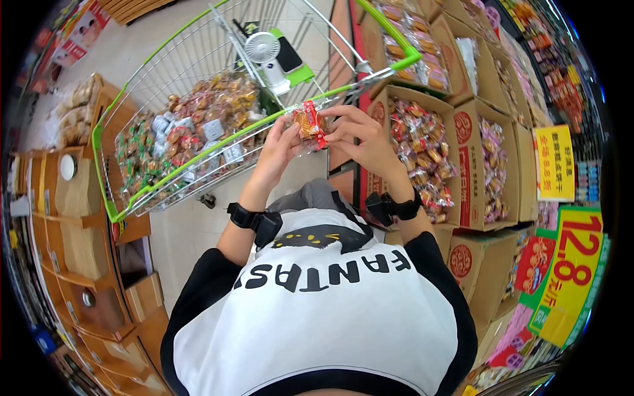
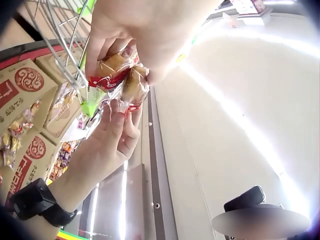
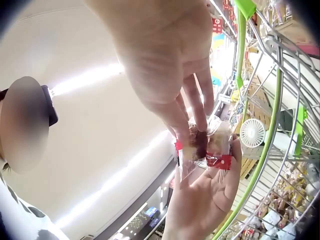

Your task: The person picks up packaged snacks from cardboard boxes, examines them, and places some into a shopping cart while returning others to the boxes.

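Two small wrapped pastries in clear and red packets, one a golden-brown pastry [image 2: 112, 72] and beside it a second pastry [image 2: 134, 87], are held between both hands just over the near green rail of the cart. My left hand [image 1: 279, 140] grips the packets from the left, thumb and fingers round their side. From the right, my right hand [image 1: 360, 135] pinches the packets with its fingertips. In the right wrist view the packets lie side by side, a red-ended packet [image 3: 219, 160] nearer the cart, with the left hand [image 3: 202, 202] beneath.
The shopping cart [image 1: 109, 191] holds many wrapped snacks [image 1: 178, 132]; a white fan [image 1: 262, 47] and a dark phone [image 1: 289, 56] rest near its far end. Cardboard boxes [image 1: 465, 158] of wrapped pastries line the right. Wooden shelves [image 1: 72, 244] stand left.
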Demonstrator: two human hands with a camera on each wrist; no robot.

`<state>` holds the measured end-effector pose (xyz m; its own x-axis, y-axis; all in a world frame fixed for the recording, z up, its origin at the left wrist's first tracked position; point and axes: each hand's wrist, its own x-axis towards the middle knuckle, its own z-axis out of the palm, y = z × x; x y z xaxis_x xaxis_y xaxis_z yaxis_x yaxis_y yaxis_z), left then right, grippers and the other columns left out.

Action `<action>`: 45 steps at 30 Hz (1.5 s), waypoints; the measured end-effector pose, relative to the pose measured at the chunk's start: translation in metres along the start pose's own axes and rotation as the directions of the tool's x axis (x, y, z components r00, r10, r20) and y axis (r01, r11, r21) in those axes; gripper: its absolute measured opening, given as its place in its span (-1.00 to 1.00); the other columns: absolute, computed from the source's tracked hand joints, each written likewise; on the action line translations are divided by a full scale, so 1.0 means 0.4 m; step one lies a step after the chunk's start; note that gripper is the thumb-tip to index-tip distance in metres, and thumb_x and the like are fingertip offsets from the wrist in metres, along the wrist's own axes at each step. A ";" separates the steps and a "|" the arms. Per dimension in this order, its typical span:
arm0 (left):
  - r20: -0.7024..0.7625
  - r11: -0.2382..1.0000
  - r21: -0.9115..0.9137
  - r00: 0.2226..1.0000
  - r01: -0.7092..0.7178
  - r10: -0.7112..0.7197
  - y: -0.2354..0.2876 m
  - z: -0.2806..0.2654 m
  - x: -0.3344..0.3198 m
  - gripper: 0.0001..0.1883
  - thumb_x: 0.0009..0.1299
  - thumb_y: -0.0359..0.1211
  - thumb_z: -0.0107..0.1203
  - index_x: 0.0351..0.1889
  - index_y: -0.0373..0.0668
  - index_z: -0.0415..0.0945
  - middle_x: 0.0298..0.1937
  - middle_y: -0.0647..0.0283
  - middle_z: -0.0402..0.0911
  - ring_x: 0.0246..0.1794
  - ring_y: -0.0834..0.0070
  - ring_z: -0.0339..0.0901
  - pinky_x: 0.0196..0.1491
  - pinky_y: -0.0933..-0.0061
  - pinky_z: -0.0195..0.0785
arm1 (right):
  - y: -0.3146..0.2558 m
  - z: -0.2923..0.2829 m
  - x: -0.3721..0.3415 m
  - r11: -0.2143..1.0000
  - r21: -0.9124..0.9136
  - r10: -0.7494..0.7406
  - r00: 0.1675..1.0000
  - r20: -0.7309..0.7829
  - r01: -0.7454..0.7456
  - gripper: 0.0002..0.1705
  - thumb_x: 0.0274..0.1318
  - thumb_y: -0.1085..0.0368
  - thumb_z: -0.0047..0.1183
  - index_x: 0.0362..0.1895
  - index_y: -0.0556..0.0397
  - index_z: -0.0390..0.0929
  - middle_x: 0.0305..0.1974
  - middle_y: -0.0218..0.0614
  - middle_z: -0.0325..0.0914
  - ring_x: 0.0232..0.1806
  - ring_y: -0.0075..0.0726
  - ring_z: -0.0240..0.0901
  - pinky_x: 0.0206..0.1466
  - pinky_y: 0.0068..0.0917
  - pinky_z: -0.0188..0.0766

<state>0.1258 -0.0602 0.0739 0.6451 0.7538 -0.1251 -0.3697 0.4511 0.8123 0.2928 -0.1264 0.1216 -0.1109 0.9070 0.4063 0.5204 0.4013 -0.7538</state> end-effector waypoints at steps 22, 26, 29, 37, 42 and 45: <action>-0.589 0.965 0.056 0.772 -0.258 0.240 0.079 -0.246 -0.167 -0.78 0.26 -0.30 -0.03 -0.19 -0.13 0.26 -0.31 0.36 0.41 -0.31 0.63 0.38 -0.17 0.56 0.30 | 0.035 0.383 0.230 0.920 0.301 0.121 0.912 0.391 -0.251 -0.63 0.05 0.22 -0.08 -0.08 0.13 0.25 -0.21 -0.15 0.39 -0.29 -0.32 0.40 -0.26 -0.45 0.34; -0.694 0.975 0.040 0.696 -0.218 0.184 0.062 -0.295 -0.207 -0.82 0.25 -0.27 -0.01 -0.28 -0.13 0.32 -0.34 0.40 0.41 -0.36 0.64 0.37 -0.19 0.55 0.32 | 0.059 0.460 0.226 0.895 0.290 0.156 0.848 0.507 -0.338 -0.68 0.10 0.24 -0.12 -0.07 0.09 0.27 -0.31 -0.29 0.37 -0.45 -0.54 0.37 -0.45 -0.59 0.40; -0.713 0.985 0.032 0.686 -0.171 0.143 0.067 -0.331 -0.232 -0.84 0.26 -0.26 -0.01 -0.31 -0.12 0.36 -0.36 0.42 0.41 -0.37 0.64 0.37 -0.23 0.52 0.35 | 0.032 0.482 0.234 0.880 0.300 0.158 0.823 0.545 -0.368 -0.69 0.09 0.24 -0.11 -0.09 0.08 0.29 -0.39 -0.34 0.38 -0.48 -0.57 0.37 -0.48 -0.61 0.39; -0.664 0.940 0.160 0.671 -0.302 0.329 0.195 -0.443 -0.205 -0.67 0.29 -0.22 -0.07 -0.10 -0.26 0.30 -0.15 0.23 0.41 -0.12 0.43 0.38 -0.11 0.36 0.35 | 0.006 0.567 0.375 0.849 0.397 0.101 0.844 0.526 -0.349 -0.57 0.06 0.20 -0.07 0.00 0.11 0.24 -0.15 -0.24 0.38 -0.24 -0.45 0.40 -0.31 -0.56 0.40; -0.694 0.915 0.113 0.628 -0.388 0.352 0.299 -0.539 -0.163 -0.38 0.31 -0.23 -0.14 0.20 -0.35 -0.15 0.21 -0.10 -0.04 0.23 0.05 -0.05 0.11 0.16 0.17 | -0.011 0.588 0.437 0.856 0.512 -0.090 0.954 0.284 -0.072 -0.45 0.09 0.19 -0.13 0.16 0.04 0.09 0.08 -0.18 0.20 -0.07 -0.34 0.33 -0.10 -0.49 0.31; -0.762 0.934 0.259 0.543 -0.246 0.354 0.278 -0.575 -0.168 -0.39 0.31 -0.28 -0.18 0.22 -0.34 -0.19 0.24 -0.13 -0.12 0.28 0.09 -0.16 0.11 0.14 0.17 | -0.011 0.544 0.408 0.917 0.379 -0.037 0.922 0.386 -0.122 -0.46 0.10 0.21 -0.15 0.18 0.01 0.07 0.12 -0.18 0.16 -0.02 -0.32 0.30 -0.09 -0.51 0.29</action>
<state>-0.1124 0.0492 0.0417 -0.2902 0.9327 -0.2140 -0.3312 0.1119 0.9369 0.0882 0.0479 0.0787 -0.4481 0.8707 0.2029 0.1699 0.3058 -0.9368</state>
